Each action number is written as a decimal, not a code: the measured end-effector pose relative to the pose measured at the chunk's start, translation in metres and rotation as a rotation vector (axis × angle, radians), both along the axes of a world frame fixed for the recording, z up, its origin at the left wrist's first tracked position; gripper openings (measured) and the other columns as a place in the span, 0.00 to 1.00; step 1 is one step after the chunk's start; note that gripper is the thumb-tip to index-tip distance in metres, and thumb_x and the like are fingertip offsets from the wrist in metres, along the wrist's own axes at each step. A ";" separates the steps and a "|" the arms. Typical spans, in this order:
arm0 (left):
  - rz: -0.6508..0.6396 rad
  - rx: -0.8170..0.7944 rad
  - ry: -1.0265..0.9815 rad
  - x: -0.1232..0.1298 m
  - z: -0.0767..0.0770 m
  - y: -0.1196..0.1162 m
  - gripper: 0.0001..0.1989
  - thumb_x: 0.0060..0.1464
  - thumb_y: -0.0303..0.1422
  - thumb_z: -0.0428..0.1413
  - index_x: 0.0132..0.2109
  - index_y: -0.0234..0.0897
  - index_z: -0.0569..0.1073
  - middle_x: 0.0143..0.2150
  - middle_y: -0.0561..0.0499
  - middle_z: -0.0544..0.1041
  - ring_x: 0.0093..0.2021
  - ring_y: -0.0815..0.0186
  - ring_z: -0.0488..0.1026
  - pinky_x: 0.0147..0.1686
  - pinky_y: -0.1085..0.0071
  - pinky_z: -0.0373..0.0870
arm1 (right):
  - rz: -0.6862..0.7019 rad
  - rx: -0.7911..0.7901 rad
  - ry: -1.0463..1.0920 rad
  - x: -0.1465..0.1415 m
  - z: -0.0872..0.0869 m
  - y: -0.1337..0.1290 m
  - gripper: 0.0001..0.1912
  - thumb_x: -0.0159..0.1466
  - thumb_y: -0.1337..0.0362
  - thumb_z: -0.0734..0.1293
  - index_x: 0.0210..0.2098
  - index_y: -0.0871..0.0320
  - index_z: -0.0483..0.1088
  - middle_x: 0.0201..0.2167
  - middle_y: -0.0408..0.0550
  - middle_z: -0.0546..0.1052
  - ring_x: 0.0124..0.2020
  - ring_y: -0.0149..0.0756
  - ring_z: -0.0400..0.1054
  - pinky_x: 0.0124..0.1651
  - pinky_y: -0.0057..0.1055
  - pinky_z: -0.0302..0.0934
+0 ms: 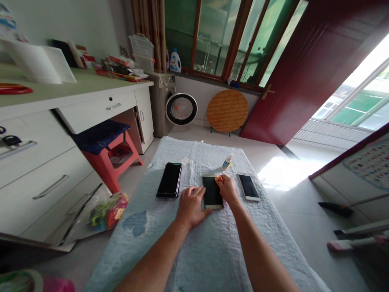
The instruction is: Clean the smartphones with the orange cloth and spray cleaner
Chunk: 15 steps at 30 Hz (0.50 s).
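1. Middle phone (212, 192) is lying flat, screen up, between my two hands, its long axis running almost straight away from me.
2. My left hand (192, 205) is resting along the phone's left long edge, fingers loosely spread, thumb reaching to the near end; the phone is lying just to this hand's right.
3. My right hand (228, 190) is pinching an orange cloth (217, 178), fingers closed narrow, and is holding it on the far right part of the screen. Both hands are touching the phone, so neither is sitting nearer.
4. Just beyond my right hand, a small bottle (226, 162) is standing; to that hand's right, a white phone (248, 187) is lying.
5. Left of my left hand and farther out, a black phone (169, 179) is lying.
6. Under everything, a pale blue quilted cover (206, 251) is spreading.
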State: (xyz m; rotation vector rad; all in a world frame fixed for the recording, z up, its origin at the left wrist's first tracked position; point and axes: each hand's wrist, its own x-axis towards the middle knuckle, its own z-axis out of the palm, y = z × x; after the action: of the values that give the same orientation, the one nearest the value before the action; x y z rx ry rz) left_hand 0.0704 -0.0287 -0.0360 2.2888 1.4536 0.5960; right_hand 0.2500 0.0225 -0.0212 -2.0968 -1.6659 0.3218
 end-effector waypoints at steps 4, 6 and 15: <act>0.012 -0.001 0.011 0.001 0.001 -0.001 0.35 0.45 0.44 0.63 0.60 0.42 0.66 0.62 0.48 0.68 0.60 0.50 0.60 0.59 0.56 0.54 | 0.011 -0.025 -0.011 0.002 -0.002 -0.025 0.10 0.61 0.66 0.60 0.34 0.58 0.74 0.22 0.44 0.72 0.25 0.32 0.63 0.29 0.26 0.47; 0.016 0.009 0.012 0.001 0.001 -0.001 0.35 0.45 0.44 0.62 0.60 0.41 0.66 0.62 0.48 0.68 0.60 0.50 0.60 0.59 0.56 0.54 | 0.016 -0.016 -0.020 0.002 -0.003 -0.038 0.10 0.61 0.65 0.59 0.32 0.58 0.73 0.23 0.45 0.73 0.26 0.32 0.64 0.29 0.26 0.47; 0.023 0.026 0.020 0.002 0.000 -0.002 0.34 0.46 0.44 0.62 0.60 0.41 0.66 0.62 0.48 0.68 0.60 0.50 0.60 0.59 0.56 0.55 | 0.029 0.007 0.122 -0.001 -0.001 -0.090 0.12 0.61 0.61 0.58 0.28 0.56 0.71 0.21 0.45 0.73 0.24 0.34 0.66 0.28 0.26 0.51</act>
State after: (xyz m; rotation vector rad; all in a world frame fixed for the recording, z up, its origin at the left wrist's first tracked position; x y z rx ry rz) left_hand 0.0725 -0.0304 -0.0359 2.3068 1.4915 0.6037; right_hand 0.2493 -0.0675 -0.0218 -2.0073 -1.6256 0.4438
